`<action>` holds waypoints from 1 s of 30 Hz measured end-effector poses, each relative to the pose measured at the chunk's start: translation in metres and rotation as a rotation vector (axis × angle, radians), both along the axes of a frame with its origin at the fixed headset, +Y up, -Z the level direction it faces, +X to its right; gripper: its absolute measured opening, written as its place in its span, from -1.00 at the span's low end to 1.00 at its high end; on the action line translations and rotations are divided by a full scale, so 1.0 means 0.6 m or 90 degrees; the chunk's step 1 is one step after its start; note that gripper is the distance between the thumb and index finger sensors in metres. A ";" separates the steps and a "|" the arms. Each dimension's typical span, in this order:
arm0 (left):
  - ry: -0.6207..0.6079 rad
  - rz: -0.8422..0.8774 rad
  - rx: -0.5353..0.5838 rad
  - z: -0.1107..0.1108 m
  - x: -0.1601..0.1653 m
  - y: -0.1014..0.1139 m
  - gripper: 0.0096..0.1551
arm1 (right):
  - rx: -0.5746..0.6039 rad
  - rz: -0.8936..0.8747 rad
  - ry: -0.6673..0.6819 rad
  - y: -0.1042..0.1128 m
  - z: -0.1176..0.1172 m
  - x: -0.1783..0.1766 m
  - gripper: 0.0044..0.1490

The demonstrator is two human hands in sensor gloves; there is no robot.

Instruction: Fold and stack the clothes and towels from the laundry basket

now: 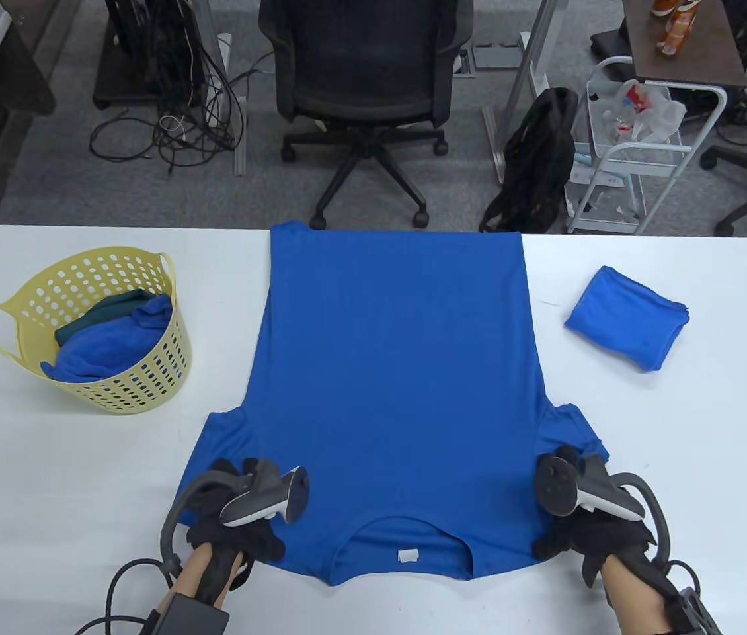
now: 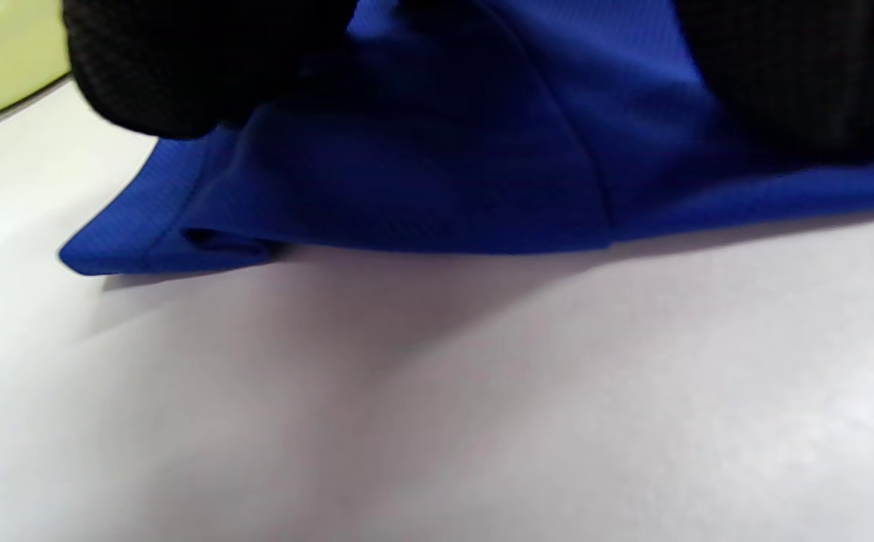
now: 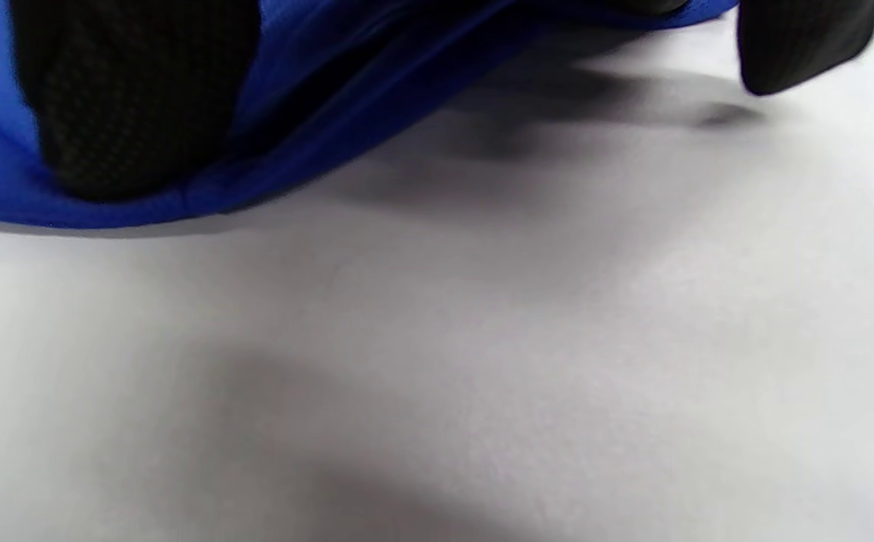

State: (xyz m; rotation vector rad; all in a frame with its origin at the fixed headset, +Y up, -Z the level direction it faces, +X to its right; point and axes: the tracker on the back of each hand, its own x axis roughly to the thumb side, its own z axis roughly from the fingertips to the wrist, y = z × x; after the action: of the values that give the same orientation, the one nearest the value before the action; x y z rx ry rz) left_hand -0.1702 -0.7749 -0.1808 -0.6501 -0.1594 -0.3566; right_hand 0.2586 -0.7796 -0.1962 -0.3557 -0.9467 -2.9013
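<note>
Both hands coming in from bottom edge of table view, black sensor gloves on, tracker riding on back of each. Left hand [image 1: 238, 526] lying low, palm down, fingers [image 2: 181, 68] pressing downward. Right hand [image 1: 588, 529] mirroring it on opposite side, fingers [image 3: 132, 105] pressing down, one fingertip [image 3: 798, 45] hanging clear.

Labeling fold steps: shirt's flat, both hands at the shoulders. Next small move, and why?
Probably lift the blue T-shirt by its shoulders and carry them toward the far hem. It lies spread flat, collar nearest the person, with the left hand and right hand each gripping a shoulder edge.
</note>
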 end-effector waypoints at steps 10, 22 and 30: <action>0.115 0.292 0.112 -0.022 0.014 0.058 0.46 | 0.213 -0.232 -0.127 0.136 -0.075 0.009 0.09; 0.016 0.169 -0.055 -0.074 0.121 -0.035 0.49 | 0.046 -0.080 -0.116 -0.017 -0.166 -0.026 0.16; 0.026 0.017 -0.060 -0.103 0.027 -0.012 0.46 | 0.000 -0.052 0.097 0.002 -0.041 -0.068 0.08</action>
State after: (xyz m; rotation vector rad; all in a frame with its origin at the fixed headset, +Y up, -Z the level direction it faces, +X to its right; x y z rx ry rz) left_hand -0.1537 -0.7819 -0.2428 -0.7472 -0.1462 -0.3112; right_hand 0.2178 -0.7786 -0.2209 -0.6199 -0.9283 -2.8950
